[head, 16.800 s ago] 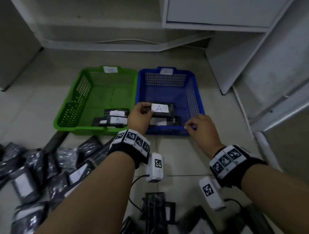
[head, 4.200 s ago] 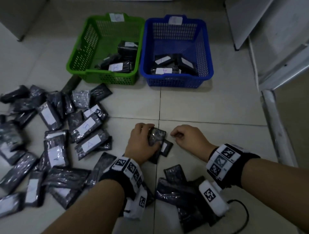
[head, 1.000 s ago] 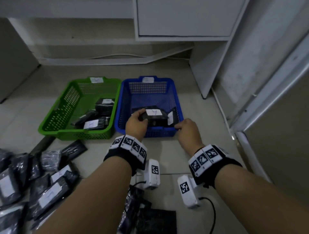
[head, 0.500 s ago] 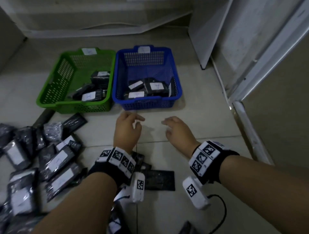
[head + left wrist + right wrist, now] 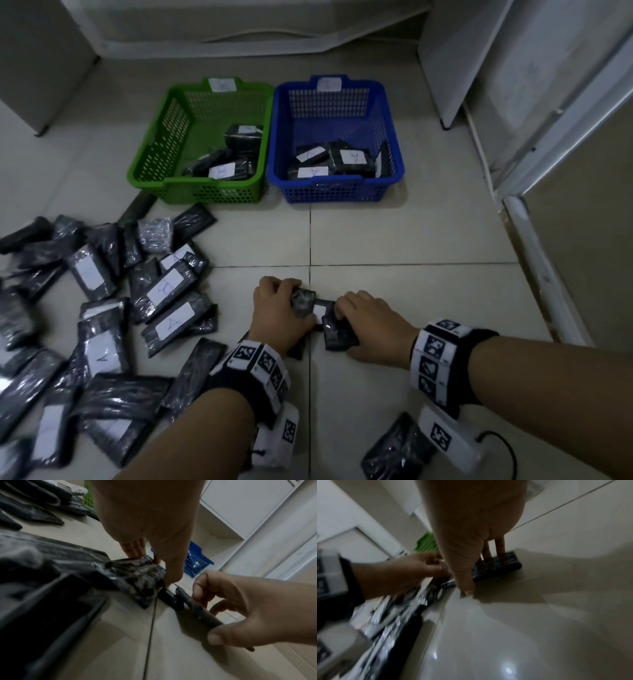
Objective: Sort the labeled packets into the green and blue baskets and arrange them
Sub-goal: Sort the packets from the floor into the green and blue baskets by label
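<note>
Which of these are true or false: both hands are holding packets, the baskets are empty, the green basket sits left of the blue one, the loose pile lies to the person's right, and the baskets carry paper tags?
1. Both hands hold packets. True: the left hand grips one dark packet and the right hand another packet, low over the floor.
2. The baskets are empty. False: each holds several packets.
3. The green basket sits left of the blue basket. True, side by side.
4. The loose pile lies to the person's right. False: it lies to the left.
5. Each basket carries a paper tag. True, on the far rim.
</note>
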Demonstrator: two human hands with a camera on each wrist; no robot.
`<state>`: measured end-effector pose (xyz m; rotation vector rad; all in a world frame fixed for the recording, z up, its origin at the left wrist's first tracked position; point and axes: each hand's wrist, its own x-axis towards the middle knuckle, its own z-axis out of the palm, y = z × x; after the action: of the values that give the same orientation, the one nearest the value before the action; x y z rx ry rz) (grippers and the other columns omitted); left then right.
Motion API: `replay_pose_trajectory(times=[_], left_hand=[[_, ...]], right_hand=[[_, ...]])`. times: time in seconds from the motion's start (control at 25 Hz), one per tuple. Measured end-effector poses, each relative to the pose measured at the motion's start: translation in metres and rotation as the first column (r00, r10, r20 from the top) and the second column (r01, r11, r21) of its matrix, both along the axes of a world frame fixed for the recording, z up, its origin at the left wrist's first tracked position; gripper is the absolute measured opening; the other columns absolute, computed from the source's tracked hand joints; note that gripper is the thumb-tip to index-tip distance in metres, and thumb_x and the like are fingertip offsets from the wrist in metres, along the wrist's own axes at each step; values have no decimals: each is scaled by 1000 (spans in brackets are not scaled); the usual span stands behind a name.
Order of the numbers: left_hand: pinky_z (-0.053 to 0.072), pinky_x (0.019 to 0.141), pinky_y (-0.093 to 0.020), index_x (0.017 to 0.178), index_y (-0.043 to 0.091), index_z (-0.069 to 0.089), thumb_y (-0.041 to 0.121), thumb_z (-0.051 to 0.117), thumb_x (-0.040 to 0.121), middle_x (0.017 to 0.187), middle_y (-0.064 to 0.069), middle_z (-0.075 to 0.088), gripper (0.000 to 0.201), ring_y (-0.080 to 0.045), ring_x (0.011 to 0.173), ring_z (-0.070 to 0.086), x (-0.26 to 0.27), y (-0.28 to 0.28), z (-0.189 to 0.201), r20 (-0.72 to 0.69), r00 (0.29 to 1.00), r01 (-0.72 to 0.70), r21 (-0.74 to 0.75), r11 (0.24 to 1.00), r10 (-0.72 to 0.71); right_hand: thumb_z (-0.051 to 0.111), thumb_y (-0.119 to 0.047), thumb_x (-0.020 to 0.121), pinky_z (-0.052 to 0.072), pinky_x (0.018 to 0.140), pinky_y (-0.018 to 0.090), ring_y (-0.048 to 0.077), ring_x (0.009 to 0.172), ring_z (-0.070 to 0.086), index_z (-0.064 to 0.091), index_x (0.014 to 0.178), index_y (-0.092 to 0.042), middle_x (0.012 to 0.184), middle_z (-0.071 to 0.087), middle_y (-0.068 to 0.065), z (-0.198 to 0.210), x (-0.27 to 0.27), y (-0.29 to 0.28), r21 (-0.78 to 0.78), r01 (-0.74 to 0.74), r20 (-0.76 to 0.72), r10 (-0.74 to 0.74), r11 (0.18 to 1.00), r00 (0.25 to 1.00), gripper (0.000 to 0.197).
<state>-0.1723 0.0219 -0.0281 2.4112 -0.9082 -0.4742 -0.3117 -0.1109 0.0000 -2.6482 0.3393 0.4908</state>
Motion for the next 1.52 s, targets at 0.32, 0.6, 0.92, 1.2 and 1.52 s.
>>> replay_pose_trajectory(times=[0.32,0.6,0.92,1.2,1.52], left_hand=[[44,64,-30,90,11,63,27,38,90,84,-8,61,30,-21,71,55,56,1,52,-991,130,-702,-112,703,-28],[54,61,-32,100,0,61,4,47,86,86,-17,64,21,-28,67,61,156,-1,110,-938,345,-669,-221,710,33],[45,92,-65,115,7,63,8,64,57,112,-28,64,59,-43,101,63,262,9,73,-912,409,-764,-332,554,18],[48,90,-55,119,14,58,-4,52,82,101,-22,68,42,-34,90,64,269,8,73,-908,419,-803,-376,462,-11],[52,86,-47,124,12,52,-3,51,88,106,-14,68,40,-31,93,65,236,-73,82,-889,457,-719,-394,572,-38]], right_hand=[[59,-16,90,52,65,32,22,75,62,62,103,-6,94,66,17,52,56,-33,624,532,-175,-561,572,809,17],[47,-26,99,54,42,35,22,61,59,52,115,-12,85,56,8,131,155,-31,657,614,-201,-684,436,701,22],[49,1,85,50,47,35,19,51,49,57,84,-12,64,50,7,103,278,-11,689,585,30,-824,427,566,16],[47,9,86,53,56,32,22,56,55,58,76,-3,76,56,11,79,335,-27,724,605,7,-881,331,473,19],[48,3,89,57,79,35,24,89,59,53,123,7,104,58,18,56,284,-105,664,691,17,-930,286,368,34]])
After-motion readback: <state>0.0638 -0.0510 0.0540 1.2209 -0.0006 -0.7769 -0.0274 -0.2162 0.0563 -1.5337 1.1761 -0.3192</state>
